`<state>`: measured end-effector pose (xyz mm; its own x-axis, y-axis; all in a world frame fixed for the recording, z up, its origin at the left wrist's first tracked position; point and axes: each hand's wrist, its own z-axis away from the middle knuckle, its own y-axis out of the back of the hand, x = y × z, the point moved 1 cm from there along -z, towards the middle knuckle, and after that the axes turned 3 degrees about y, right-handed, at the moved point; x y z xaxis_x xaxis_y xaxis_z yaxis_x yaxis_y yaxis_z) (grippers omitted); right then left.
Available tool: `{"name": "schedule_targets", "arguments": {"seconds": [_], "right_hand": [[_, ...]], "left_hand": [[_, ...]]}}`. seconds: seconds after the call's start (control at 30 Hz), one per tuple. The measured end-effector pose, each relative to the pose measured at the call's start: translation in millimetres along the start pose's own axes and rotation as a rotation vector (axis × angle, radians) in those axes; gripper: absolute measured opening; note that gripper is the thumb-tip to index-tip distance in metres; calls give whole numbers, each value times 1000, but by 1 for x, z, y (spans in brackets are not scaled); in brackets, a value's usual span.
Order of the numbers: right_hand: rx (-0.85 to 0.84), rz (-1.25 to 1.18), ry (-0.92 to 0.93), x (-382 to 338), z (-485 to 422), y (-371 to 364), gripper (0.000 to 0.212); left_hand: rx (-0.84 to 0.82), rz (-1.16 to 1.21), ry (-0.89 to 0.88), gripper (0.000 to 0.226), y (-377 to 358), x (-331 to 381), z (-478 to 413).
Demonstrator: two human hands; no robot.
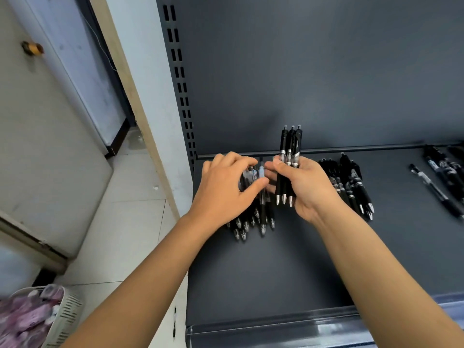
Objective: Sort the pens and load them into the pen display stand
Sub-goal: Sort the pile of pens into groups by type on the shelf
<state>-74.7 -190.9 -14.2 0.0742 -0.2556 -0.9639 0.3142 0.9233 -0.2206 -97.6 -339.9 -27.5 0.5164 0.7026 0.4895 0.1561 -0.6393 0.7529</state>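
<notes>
My right hand (305, 189) grips three black click pens (288, 156) upright above the dark grey shelf (288, 267), tips down and clickers up. Just left of it, my left hand (223, 189) curls over a bundle of black pens (253, 217) lying on the shelf, thumb and fingers around their upper ends. Only the tips of that bundle show below the hand. Another pile of black pens (351, 187) lies to the right of my right hand. More loose black pens (442, 177) lie at the far right.
The shelf's back panel (326, 71) rises behind the pens, with a slotted upright (180, 84) at its left. A clear price rail (276, 330) runs along the front edge. A white basket (57, 320) with purple packets stands on the tiled floor at lower left.
</notes>
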Motion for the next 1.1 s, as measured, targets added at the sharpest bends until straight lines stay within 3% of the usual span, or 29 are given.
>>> {"name": "schedule_targets", "arguments": {"seconds": [0.17,0.3,0.53,0.67,0.87,0.97,1.1], "right_hand": [[34,-3,13,-3,4,3,5],[2,35,100,-19,17,5,10],[-374,9,103,-25,75,-52,8],[-526,-18,33,3,119,-110,9],[-550,185,26,98,162,-189,11],[-445,432,1,180,155,-211,7],[-321,839,-1,319,118,-199,18]], "left_hand": [[-76,-141,-43,42,-3,2,0],[-21,16,61,35,12,2,5],[111,-237,259,42,78,-53,64],[57,-482,323,49,116,-98,114],[-167,-625,428,55,128,-184,185],[-327,-654,497,55,102,-237,227],[-529,-598,619,53,23,-318,290]]}}
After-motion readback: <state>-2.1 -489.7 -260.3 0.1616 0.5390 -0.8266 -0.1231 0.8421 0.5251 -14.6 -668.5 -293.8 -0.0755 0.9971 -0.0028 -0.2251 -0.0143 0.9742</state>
